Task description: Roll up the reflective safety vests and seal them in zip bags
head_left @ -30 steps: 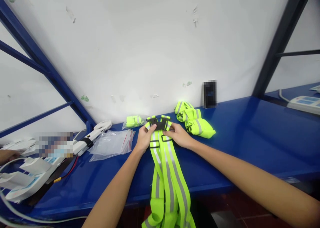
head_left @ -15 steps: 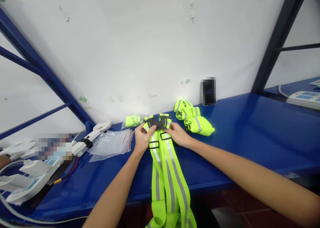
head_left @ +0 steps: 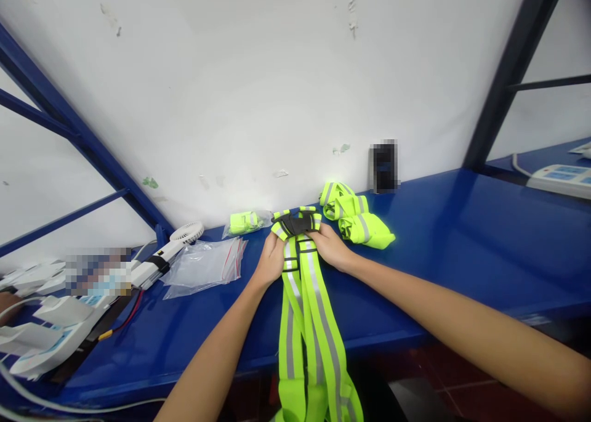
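A neon-yellow strap harness with grey reflective stripes hangs over the table's front edge. Its black buckle lies across the top, between both hands. My left hand is closed on the harness's left side, fingers partly hidden behind the straps. On the other side my right hand grips the harness just beside the buckle, its fingertips hidden underneath. Black slider loops sit on the straps below the buckle.
Rolled yellow straps lie right of the hands. A bagged roll and clear plastic bags lie left, near a white fan and white devices. A dark object leans on the wall. The table is blue.
My left hand has shifted slightly right and its thumb has left the front of the buckle. The buckle now sits tilted, a little further right.
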Tool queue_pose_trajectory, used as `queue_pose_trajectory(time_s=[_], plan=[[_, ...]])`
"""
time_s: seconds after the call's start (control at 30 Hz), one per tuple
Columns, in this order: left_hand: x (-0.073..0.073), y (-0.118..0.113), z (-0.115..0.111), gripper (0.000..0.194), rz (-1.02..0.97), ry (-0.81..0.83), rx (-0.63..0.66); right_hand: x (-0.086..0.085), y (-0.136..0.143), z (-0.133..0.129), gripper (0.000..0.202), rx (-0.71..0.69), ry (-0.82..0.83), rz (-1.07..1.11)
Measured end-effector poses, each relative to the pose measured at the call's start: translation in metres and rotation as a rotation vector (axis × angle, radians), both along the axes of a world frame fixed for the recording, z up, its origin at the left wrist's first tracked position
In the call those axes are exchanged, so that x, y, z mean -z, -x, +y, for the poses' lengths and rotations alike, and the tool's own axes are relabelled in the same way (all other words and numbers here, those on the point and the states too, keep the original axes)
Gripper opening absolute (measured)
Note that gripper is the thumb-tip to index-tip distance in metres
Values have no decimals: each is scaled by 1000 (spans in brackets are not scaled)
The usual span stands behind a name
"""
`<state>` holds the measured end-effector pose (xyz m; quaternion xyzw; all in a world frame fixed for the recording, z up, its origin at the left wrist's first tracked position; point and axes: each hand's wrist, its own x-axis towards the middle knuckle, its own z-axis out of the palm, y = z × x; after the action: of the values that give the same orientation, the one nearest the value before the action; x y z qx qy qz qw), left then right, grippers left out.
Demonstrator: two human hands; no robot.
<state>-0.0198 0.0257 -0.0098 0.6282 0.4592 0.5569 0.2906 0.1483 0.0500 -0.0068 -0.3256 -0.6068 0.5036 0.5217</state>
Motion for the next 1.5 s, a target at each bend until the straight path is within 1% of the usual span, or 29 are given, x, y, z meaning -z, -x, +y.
queue_pose_trajectory(time_s=[0.07, 0.17, 0.37, 0.43, 0.5, 0.63, 0.93, 1.0, 1.2, 1.37, 1.5], plan=[[-1, -1, 3, 30, -7, 24, 22, 0, -1, 0, 29, 2, -11, -13], [-4, -1, 4, 29, -27, 71, 51, -1, -2, 0, 30, -38, -6, -9], [-7, -2, 3, 25, -64, 79, 32, 0, -4, 2, 32, -118, -19, -6], [-6, -2, 2, 24, -63, 89, 20, 1, -4, 3, 31, -100, -39, -28], [-6, -3, 2, 22, -56, 89, 8, 3, -4, 5, 28, -47, -78, -65], [-5, -4, 2, 20, -42, 78, 10, 6, -4, 7, 25, 57, -202, -116], [-5, -6, 1, 21, -37, 78, 53, 7, -6, 4, 28, 120, -345, -209], [-6, -6, 0, 23, -22, 77, 60, 7, -6, 4, 28, 128, -359, -222], [-5, -7, 1, 29, 17, 47, 136, 7, -6, 2, 29, 132, -374, -256], [-2, -4, 4, 35, -7, 79, 131, 7, -6, 2, 29, 120, -371, -268], [-1, -1, 4, 37, -19, 117, 123, 7, -5, 1, 29, 99, -360, -273]])
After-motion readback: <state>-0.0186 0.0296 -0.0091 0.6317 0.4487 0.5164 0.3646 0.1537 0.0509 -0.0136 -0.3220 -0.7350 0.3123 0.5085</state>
